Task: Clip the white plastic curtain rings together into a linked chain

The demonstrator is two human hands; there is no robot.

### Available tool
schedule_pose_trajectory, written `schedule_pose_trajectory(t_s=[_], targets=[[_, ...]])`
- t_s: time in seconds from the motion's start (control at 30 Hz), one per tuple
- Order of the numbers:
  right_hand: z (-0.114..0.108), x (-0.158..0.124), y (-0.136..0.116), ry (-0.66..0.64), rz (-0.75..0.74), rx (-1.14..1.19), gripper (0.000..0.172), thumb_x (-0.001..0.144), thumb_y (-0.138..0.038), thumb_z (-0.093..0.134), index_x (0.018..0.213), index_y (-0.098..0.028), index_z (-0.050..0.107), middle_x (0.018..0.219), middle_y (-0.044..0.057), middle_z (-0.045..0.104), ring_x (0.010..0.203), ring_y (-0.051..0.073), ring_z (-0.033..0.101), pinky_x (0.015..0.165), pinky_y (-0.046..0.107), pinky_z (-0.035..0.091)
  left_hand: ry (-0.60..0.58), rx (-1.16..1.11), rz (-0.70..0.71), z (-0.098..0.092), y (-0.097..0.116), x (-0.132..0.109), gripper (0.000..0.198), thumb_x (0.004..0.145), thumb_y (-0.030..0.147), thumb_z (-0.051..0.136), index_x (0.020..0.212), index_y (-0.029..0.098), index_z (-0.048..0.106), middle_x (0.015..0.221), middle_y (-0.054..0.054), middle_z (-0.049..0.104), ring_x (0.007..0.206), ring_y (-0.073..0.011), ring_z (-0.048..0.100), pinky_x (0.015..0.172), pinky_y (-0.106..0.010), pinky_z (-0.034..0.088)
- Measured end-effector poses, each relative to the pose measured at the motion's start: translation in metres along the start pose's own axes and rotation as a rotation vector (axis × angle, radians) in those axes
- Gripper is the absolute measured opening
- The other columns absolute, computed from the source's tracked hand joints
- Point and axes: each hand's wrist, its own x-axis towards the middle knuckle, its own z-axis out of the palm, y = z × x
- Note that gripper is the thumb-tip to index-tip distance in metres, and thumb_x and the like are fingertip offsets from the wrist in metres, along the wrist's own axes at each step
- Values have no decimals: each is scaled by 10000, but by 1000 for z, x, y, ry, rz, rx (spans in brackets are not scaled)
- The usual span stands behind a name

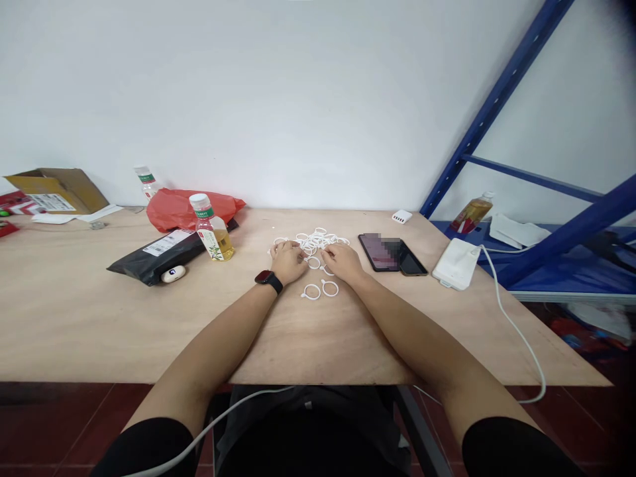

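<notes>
left of the phone [380,252], left hand [289,260] and right hand [342,260] cover seemingly light, stiff plastic rings [315,240], best pinched by the rim; whether either hand grips one, i cannot tell.

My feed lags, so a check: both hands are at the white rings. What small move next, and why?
Probably: the right hand pinches one ring off the near edge of the pile and draws it to the two loose rings. Both hands, left hand included, rest on the pile; those two lie apart, nearer the person. Whether either grips a ring is unclear.
</notes>
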Motion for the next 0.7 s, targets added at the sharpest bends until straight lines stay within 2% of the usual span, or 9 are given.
schedule_pose_trajectory(t_s=[0.1, 0.2, 0.33, 0.5, 0.7], targets=[[0, 0, 3, -66, 11, 62, 283, 930, -341, 507, 717, -217, 646, 691, 16, 677, 655, 156, 575, 585, 257, 327, 39, -13, -34, -3, 2, 1, 92, 733, 247, 673, 812, 231, 717, 1062, -87, 670, 1054, -313, 539, 971, -543, 298], [2, -1, 1, -40, 6, 121, 259, 933, -334, 503, 763, -221, 662, 693, 4, 681, 655, 153, 590, 594, 251, 339, 78, -38, -30, -7, 4, 2, 107, 791, 295, 654, 860, 229, 703, 1033, -74, 694, 1035, -293, 564, 959, -508, 318], [4, -2, -3, 46, -9, 184, 146, 888, -277, 556, 899, -232, 693, 787, 4, 718, 734, 168, 636, 662, 261, 417, 49, -60, 59, -9, 6, 3, 110, 849, 297, 625, 910, 237, 694, 986, -48, 729, 1011, -264, 605, 973, -485, 326], [3, -2, -4, 64, -98, 224, 221, 857, -233, 587, 1050, -225, 694, 905, 35, 722, 841, 186, 651, 790, 297, 471, 12, -88, 188, -7, 8, 3, 168, 898, 270, 577, 1012, 237, 696, 1014, -57, 733, 998, -245, 630, 948, -446, 406], [5, -3, -2, 31, -164, 239, 182, 886, -250, 576, 1002, -230, 716, 859, 35, 715, 814, 174, 645, 761, 278, 469, 18, -166, 300, -6, 8, 6, 185, 929, 281, 560, 1018, 235, 715, 979, -54, 738, 909, -209, 650, 876, -389, 493]])
